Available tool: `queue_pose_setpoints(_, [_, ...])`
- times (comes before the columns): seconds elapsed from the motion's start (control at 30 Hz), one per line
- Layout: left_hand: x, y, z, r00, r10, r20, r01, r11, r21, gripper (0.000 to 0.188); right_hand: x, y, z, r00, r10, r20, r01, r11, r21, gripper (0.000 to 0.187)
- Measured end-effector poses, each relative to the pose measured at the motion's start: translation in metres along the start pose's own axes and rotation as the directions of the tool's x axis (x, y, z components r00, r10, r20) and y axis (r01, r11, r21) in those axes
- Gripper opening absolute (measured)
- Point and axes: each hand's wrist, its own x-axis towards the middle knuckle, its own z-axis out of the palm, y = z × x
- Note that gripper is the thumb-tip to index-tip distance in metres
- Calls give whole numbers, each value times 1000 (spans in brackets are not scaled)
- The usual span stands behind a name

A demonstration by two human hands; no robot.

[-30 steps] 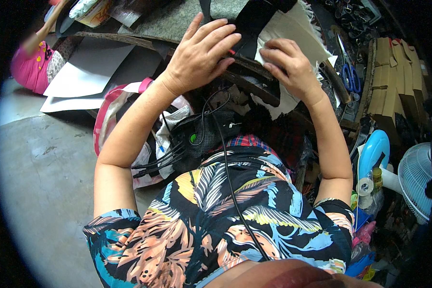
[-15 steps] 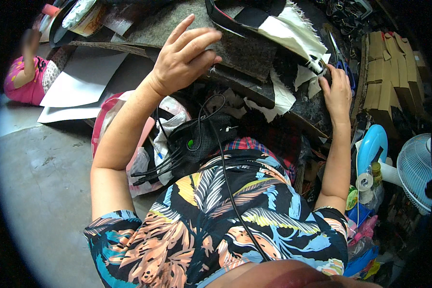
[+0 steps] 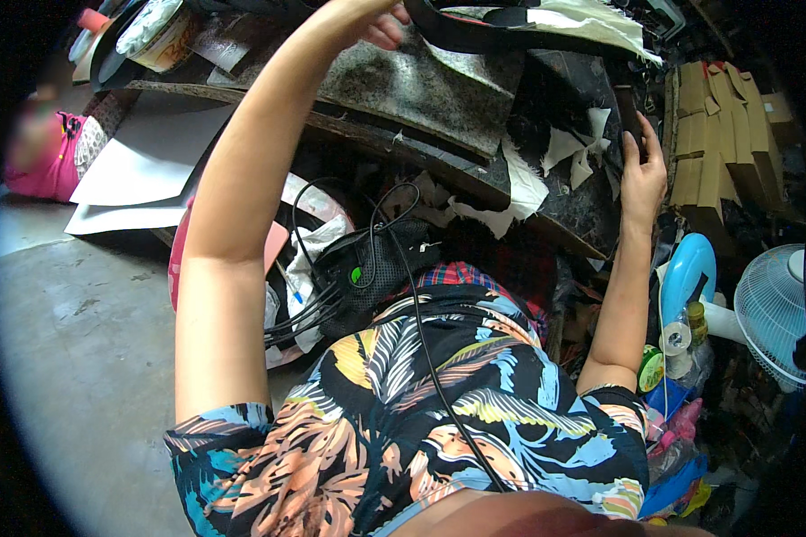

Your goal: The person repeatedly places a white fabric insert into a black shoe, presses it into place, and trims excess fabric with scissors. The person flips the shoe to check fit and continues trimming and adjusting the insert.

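My left hand point(image 3: 378, 27) is at the top edge, reaching over the workbench point(image 3: 403, 85), and is partly cut off. Its lower fingers hang beside the end of a curved black band point(image 3: 501, 38); whether they grip the band is hidden. White frayed fabric point(image 3: 591, 20) lies along that band. On the right, my right hand point(image 3: 645, 174) is closed around a dark, flat, bar-like piece point(image 3: 630, 112) that points away from me. Torn white fabric scraps point(image 3: 587, 148) lie on the black bench surface to the left of my right hand.
Stacked tan cardboard pieces point(image 3: 721, 143) stand right of the bench. A fan point(image 3: 775, 313) and blue ring-shaped thing point(image 3: 687, 277) are nearer. A bucket point(image 3: 161, 40) sits far left, white sheets point(image 3: 143, 166) below it. A person in pink point(image 3: 49, 157) is at the left.
My left hand has moved up and away to the top edge. The band and white fabric have shifted farther off. My right hand has moved slightly right and nearer, now around the dark piece.
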Motion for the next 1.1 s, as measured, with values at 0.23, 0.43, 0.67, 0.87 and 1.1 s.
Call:
queue_pose_setpoints(0.23, [37, -38, 7, 978, 185, -93, -198, 968, -157, 56, -6, -3, -35, 986, -60, 154, 9, 950, 311, 38])
queue_pose_setpoints(0.43, [-26, -82, 32, 660, 672, -336, -328, 660, 676, 82, -19, -40, -64, 878, 37, 477, -238, 899, 368, 37])
queue_pose_setpoints(0.67, [-57, -88, 55, 511, 811, -285, -358, 502, 787, 92, -6, -92, -24, 903, -421, 83, 287, 735, 615, 40])
queue_pose_setpoints(0.87, [-47, -86, 47, 514, 806, -295, -494, 559, 666, 92, -5, -112, 41, 903, -132, 408, 229, 953, -198, 37])
queue_pose_setpoints(1.1, [-49, -89, 49, 457, 821, -341, -520, 558, 646, 87, 16, -97, 13, 931, -360, 52, 325, 888, 326, 33])
